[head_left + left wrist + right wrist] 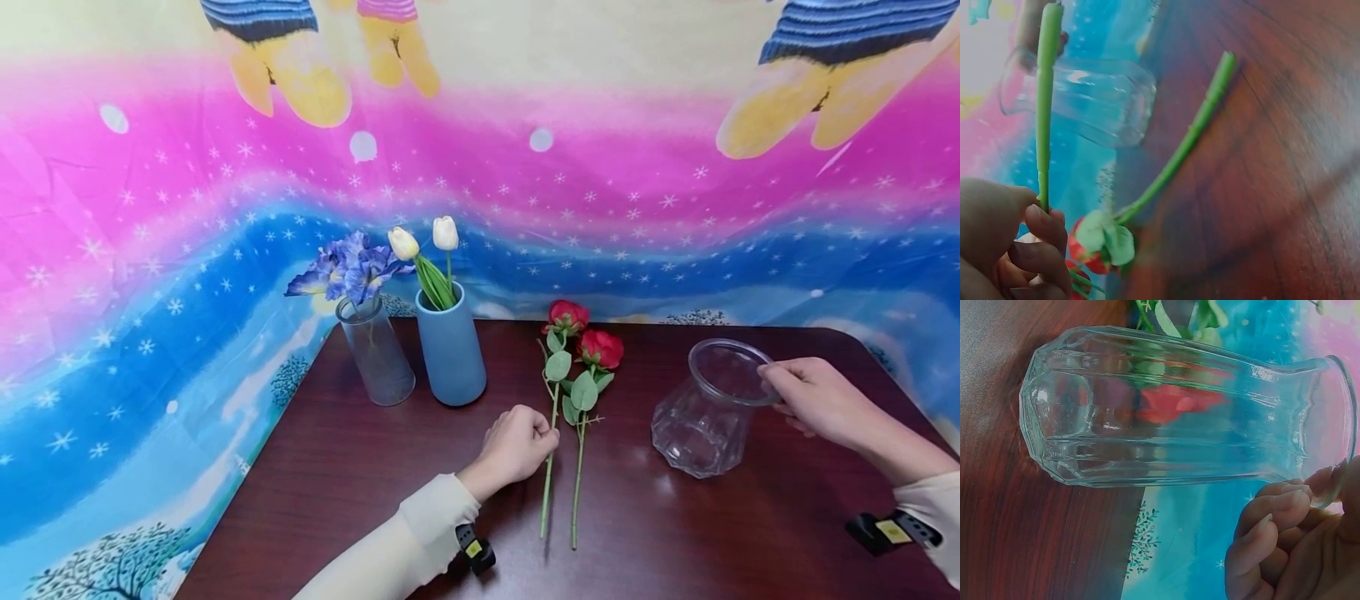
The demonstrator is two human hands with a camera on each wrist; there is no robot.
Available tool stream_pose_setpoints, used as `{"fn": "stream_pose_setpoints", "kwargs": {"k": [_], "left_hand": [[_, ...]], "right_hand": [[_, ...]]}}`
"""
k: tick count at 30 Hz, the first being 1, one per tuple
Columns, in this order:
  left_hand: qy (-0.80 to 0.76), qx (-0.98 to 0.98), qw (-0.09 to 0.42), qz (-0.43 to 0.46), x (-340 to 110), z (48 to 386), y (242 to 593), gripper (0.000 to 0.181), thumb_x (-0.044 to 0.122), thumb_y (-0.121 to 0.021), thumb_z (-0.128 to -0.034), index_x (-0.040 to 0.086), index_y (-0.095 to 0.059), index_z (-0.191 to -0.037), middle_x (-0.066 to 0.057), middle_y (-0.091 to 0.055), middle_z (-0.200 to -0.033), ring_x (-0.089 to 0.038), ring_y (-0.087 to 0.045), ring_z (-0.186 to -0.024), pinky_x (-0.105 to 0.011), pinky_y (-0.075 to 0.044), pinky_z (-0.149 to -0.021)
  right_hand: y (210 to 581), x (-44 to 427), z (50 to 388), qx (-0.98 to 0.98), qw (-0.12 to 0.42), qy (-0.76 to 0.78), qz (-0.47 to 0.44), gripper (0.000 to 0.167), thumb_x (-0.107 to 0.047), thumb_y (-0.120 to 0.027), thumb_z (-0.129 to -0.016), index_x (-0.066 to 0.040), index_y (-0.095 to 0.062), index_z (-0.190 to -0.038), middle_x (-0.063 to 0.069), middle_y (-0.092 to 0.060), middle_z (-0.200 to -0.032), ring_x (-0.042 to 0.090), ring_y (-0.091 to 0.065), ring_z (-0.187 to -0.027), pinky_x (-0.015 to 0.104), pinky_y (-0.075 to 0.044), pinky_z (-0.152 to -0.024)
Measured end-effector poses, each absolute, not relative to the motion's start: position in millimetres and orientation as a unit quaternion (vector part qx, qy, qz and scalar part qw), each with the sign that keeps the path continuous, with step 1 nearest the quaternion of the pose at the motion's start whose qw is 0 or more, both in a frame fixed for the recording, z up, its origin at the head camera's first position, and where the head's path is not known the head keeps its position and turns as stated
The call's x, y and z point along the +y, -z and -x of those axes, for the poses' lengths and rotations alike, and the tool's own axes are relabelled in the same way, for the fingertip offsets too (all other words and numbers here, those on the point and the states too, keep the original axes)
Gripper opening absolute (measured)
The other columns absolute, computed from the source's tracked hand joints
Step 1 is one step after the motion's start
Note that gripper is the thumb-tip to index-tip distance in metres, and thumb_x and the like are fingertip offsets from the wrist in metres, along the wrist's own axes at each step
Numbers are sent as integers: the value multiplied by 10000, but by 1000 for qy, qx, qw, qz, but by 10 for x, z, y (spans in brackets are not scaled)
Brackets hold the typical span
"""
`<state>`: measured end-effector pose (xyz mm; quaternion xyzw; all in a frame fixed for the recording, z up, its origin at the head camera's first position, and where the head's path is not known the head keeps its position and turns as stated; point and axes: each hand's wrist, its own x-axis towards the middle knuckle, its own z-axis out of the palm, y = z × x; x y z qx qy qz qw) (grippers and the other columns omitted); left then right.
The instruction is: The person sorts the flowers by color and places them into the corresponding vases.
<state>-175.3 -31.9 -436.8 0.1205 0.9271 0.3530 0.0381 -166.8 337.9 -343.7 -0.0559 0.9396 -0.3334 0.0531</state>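
My left hand pinches the green stem of the left red rose between thumb and fingertips. In the left wrist view, that stem juts up past the fingers. Beside it lies a second red rose, its leafy stem on the table. At the right, my right hand grips the rim of a clear glass vase, thumb and fingers on its flared lip. No flowers are inside this vase. It is faceted toward the base, which appears to be at the tabletop.
A greyish glass vase with blue-purple irises stands at the back left. Next to it is a blue vase holding two white tulips. A patterned cloth hangs behind the dark wooden table.
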Motion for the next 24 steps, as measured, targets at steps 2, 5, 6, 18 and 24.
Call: {"fn": "stream_pose_setpoints", "kwargs": {"k": [2,5,6,18,24], "left_hand": [[-356,925,38,-129,-334,1714,4327,349,278,-637,-889,238,-542,-555,140,-375,-454,-51,-450,-518,-245,-354,-515],[-355,922,36,-149,-351,1648,4275,338,288,-649,-901,229,-573,-577,147,-393,-462,-24,-448,-509,-226,-354,-513],[-353,922,34,-157,-355,1627,4258,333,289,-652,-902,227,-579,-582,150,-400,-464,-14,-446,-506,-219,-354,-511],[-400,885,-12,-238,-307,1473,4018,298,230,-657,-935,195,-591,-647,155,-401,-505,32,-368,-487,-167,-294,-497],[-414,866,-50,-276,-237,1468,3945,288,227,-653,-965,182,-585,-689,125,-409,-544,47,-347,-502,-143,-280,-501]], "right_hand": [[3443,3383,1669,939,53,335,56,493,-269,-280,-1102,-12,-486,-736,-44,-373,-552,107,-390,-438,311,-379,-431],[3448,3387,1670,938,51,337,57,496,-274,-281,-1104,-9,-484,-737,-43,-377,-554,108,-390,-437,313,-378,-429],[3450,3386,1670,938,51,338,56,498,-276,-285,-1104,-9,-483,-734,-45,-377,-552,108,-391,-436,314,-380,-428],[3437,3392,1665,941,50,330,55,502,-270,-277,-1104,-5,-508,-747,-38,-391,-550,105,-395,-438,307,-378,-435],[3442,3384,1662,938,50,339,58,502,-263,-283,-1104,9,-506,-746,-40,-385,-547,107,-390,-433,309,-373,-426]]}}
